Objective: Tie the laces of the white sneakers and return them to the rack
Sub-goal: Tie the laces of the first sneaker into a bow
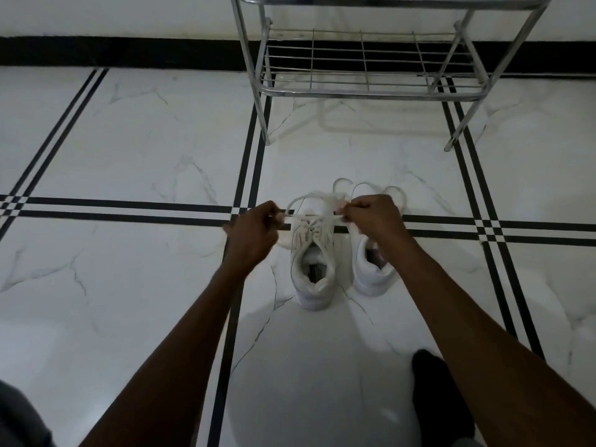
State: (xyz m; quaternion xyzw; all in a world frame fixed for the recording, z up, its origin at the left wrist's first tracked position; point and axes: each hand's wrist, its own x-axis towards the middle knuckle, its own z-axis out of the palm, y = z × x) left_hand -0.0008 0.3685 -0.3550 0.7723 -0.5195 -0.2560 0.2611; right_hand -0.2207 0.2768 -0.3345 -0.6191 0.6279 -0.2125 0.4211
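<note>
Left hand (254, 229), right hand (371, 217) pinch left sneaker (311, 259) laces (309, 217); rack (364, 88) shelf bare.

No readable text, brand marks, numbers or signs anywhere. White sneakers (312, 253) show no legible logo or size label; the insole patches are too dark and blurred to read. Metal rack (364, 59) and floor (129, 140) carry no markings.
</note>
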